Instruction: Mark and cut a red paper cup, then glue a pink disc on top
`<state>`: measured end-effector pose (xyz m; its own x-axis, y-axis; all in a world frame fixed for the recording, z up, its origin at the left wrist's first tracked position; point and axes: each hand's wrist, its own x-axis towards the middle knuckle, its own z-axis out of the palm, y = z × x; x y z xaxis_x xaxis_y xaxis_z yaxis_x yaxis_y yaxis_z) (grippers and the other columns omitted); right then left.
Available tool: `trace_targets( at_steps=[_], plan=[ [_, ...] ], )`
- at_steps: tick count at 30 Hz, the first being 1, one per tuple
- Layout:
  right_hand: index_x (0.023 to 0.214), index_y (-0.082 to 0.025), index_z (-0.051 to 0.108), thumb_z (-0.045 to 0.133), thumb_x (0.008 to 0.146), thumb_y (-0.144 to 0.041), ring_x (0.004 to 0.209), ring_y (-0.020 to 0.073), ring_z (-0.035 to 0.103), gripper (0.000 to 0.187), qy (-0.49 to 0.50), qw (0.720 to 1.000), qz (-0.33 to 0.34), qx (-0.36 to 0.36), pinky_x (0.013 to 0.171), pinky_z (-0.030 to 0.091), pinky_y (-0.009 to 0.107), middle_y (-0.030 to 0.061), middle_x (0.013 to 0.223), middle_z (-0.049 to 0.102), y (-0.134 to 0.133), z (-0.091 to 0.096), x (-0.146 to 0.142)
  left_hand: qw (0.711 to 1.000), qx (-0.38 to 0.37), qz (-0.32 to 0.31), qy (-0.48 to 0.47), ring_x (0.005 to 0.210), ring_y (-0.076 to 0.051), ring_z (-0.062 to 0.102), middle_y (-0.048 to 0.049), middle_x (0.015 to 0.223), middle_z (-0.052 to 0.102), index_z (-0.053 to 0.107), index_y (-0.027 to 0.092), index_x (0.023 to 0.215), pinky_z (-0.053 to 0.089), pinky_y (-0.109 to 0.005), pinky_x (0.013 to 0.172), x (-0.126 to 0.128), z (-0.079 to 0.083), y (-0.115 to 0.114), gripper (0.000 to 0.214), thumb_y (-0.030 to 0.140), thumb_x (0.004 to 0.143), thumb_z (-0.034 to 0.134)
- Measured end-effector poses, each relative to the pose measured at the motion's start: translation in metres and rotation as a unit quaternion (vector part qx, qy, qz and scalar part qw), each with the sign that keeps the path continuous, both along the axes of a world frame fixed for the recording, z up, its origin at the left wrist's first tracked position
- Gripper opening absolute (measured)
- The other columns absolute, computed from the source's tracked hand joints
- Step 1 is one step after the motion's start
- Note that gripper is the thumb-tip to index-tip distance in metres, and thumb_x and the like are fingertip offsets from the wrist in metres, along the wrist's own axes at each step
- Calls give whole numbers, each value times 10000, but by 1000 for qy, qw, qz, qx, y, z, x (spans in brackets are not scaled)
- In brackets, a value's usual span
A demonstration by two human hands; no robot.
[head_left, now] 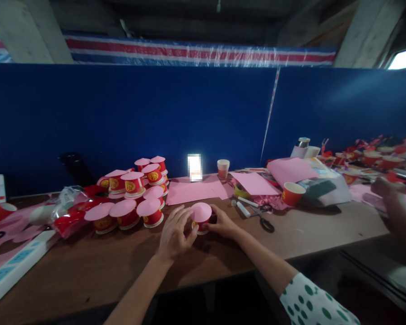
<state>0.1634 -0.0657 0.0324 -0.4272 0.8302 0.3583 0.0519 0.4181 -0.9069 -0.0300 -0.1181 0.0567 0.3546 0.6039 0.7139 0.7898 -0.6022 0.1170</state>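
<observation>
Here, your left hand (174, 234) and right hand (223, 223) both close around the small red cup (199, 225). It stands upside down on the wooden table (122, 266) with a pink paper disc (201, 211) on top. I'd say grip lightly so the wall doesn't dent, and keep the disc centred. Scissors (265, 221) lie just right, capped cups (131, 198) crowd left, and pink sheets (192, 192) lie beyond. A blue partition (138, 117) closes the back, and another person's hand (385, 187) is far right.

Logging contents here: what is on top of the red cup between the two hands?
A round pink paper disc caps the red cup, overhanging its sides. The left hand and right hand grip the cup. The cup's inside and how the disc is fixed are covered.
</observation>
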Motion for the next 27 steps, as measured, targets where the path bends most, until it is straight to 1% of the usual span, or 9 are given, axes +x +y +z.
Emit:
trace_targets(
  at_steps=[6, 11, 16, 23, 27],
  plan=[
    [1098, -167, 504, 734, 633, -217, 946, 201, 585, 521, 11, 1000, 15, 0, 834, 470, 358, 57, 1031, 608, 0, 0, 0, 1000, 7, 2, 7, 1142, -275, 461, -111, 1134, 590, 510, 145, 1133, 401, -451, 968, 0, 1, 0, 391, 256, 760, 548],
    [1150, -171, 486, 727, 654, -228, 947, 198, 587, 554, 18, 1000, 22, -6, 829, 474, 348, 65, 1067, 601, 0, -2, 0, 1000, 0, 17, 19, 1121, -277, 470, -121, 1145, 578, 519, 135, 1145, 398, -452, 967, 1, 6, 4, 413, 289, 763, 545],
    [1162, -165, 489, 736, 651, -230, 955, 202, 581, 571, 17, 1000, 20, -9, 841, 467, 345, 67, 1071, 600, 1, -5, 1, 999, -5, 22, 33, 1130, -273, 457, -118, 1136, 576, 557, 132, 1107, 388, -437, 980, 1, 8, 7, 376, 293, 768, 538],
    [1185, -184, 484, 732, 666, -259, 978, 210, 572, 580, 17, 1000, 25, -9, 862, 453, 350, 63, 1091, 598, 1, -6, 1, 999, -17, 27, 29, 1134, -278, 451, -119, 1150, 563, 530, 137, 1149, 380, -449, 987, 2, 11, 11, 433, 327, 760, 542],
    [1184, -188, 486, 738, 663, -278, 989, 217, 567, 586, 20, 999, 23, -8, 883, 440, 366, 66, 1101, 595, 2, -8, 1, 999, -24, 24, 31, 1131, -277, 453, -112, 1156, 558, 538, 157, 1143, 384, -451, 983, 2, 12, 13, 420, 337, 764, 536]
  ],
)
